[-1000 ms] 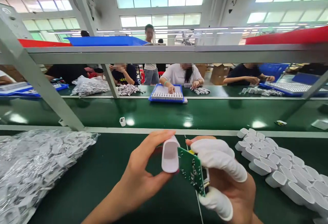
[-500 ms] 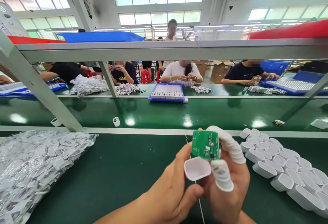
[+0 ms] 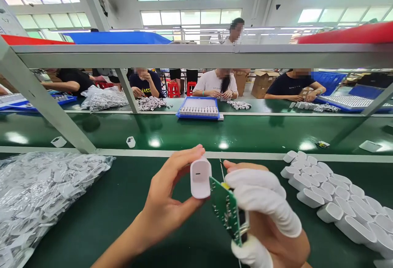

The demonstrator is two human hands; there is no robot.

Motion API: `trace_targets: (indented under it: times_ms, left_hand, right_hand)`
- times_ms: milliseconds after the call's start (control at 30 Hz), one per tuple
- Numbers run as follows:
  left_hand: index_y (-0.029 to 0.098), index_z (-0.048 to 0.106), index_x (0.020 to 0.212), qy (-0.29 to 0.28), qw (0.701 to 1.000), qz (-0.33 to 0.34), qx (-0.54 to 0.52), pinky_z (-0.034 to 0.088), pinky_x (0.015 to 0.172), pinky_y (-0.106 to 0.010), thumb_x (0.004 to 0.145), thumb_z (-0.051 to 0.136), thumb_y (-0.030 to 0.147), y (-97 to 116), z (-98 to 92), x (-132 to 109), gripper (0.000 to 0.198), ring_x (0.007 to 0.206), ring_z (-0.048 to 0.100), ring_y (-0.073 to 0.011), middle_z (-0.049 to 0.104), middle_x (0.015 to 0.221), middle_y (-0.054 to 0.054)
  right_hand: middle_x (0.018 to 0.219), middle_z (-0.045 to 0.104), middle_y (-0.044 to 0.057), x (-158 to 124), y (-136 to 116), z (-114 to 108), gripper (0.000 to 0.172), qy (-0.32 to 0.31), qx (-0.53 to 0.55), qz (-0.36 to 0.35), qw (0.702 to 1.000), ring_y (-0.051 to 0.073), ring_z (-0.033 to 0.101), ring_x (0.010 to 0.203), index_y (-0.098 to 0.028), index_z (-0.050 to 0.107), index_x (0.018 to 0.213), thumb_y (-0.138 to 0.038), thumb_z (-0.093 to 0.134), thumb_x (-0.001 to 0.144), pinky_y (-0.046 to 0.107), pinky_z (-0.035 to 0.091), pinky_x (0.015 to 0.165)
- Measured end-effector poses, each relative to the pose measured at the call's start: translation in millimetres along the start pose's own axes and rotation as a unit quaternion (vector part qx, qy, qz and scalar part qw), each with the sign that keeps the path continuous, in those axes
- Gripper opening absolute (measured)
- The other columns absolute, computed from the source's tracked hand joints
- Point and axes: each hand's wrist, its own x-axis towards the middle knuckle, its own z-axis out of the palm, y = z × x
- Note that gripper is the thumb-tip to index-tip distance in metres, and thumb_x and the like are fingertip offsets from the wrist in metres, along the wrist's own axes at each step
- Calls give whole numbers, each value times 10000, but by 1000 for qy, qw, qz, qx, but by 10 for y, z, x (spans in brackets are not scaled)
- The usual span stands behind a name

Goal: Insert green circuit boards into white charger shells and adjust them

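Observation:
My left hand [image 3: 167, 196] pinches a small white plastic charger shell [image 3: 200, 177] between thumb and fingers, its closed end with a slot facing me. My right hand [image 3: 270, 219], with white finger cots on thumb and fingers, grips a green circuit board [image 3: 226, 210] edge-on, just right of and below the shell. The board's upper edge touches the shell's lower right side. Both hands hover above the dark green work table [image 3: 129, 206].
A heap of white shells [image 3: 334, 200] lies at the right; a clear bag of white parts [image 3: 39, 194] at the left. A grey frame post [image 3: 46, 100] slants at left. Beyond runs a green conveyor [image 3: 196, 131] carrying small white pieces; several people work opposite around a blue tray [image 3: 198, 110].
Half a second ago the shell's open mouth faced up under the board held flat to me. Now the shell is turned, closed end toward me, and the board is edge-on beside it.

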Motion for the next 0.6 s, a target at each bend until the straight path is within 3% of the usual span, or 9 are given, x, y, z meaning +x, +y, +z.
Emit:
trace_targets:
  times_ms: [233, 433, 600]
  left_hand:
    - [214, 496, 1368, -3, 997, 72, 35, 510, 1062, -345, 804, 710, 84, 40, -11, -37, 617, 1301, 532, -242, 586, 1342, -100]
    - [204, 472, 1388, -23, 997, 68, 25, 460, 1121, -394, 830, 674, 77, 65, -10, -78, 607, 1325, 508, -259, 558, 1371, -108]
    - [192, 489, 1372, -16, 998, 54, 23, 503, 1077, -362, 822, 680, 82, 69, -2, -78, 592, 1306, 525, -256, 573, 1350, -112]
  right_hand:
    - [1053, 658, 50, -7, -27, 97, 260, -13, -62, -9, 998, 203, 639, 990, -209, 561, 1166, -381, 570, 970, 381, 498, 1014]
    - [1018, 669, 58, 21, -65, 116, 207, -19, -103, -10, 994, 203, 634, 1007, -201, 570, 1104, -349, 586, 960, 342, 532, 990]
    - [1058, 661, 78, -4, 7, 170, 235, -9, -87, -14, 996, 222, 615, 1030, -183, 590, 1123, -294, 631, 920, 370, 532, 999]
